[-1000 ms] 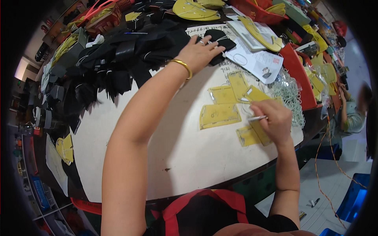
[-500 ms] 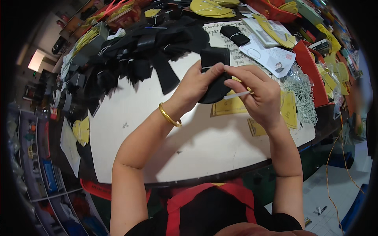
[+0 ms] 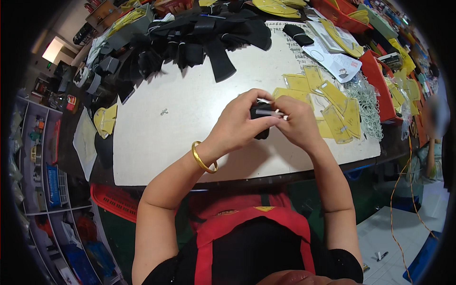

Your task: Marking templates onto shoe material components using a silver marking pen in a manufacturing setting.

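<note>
Head view: above the white board (image 3: pixel 161 147), left hand (image 3: pixel 236 121) clasps an unfinished-looking black bundle (image 3: pixel 256 114), right hand (image 3: pixel 299 118) pinches a pale stick (image 3: pixel 266 112); across the board, a banded bundle (image 3: pixel 298 35) looks done.

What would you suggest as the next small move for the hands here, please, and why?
Perhaps ease the slim pale tool clear of the black material with the right hand: the tool appears to lie across the material, while the left hand grips it.
</note>
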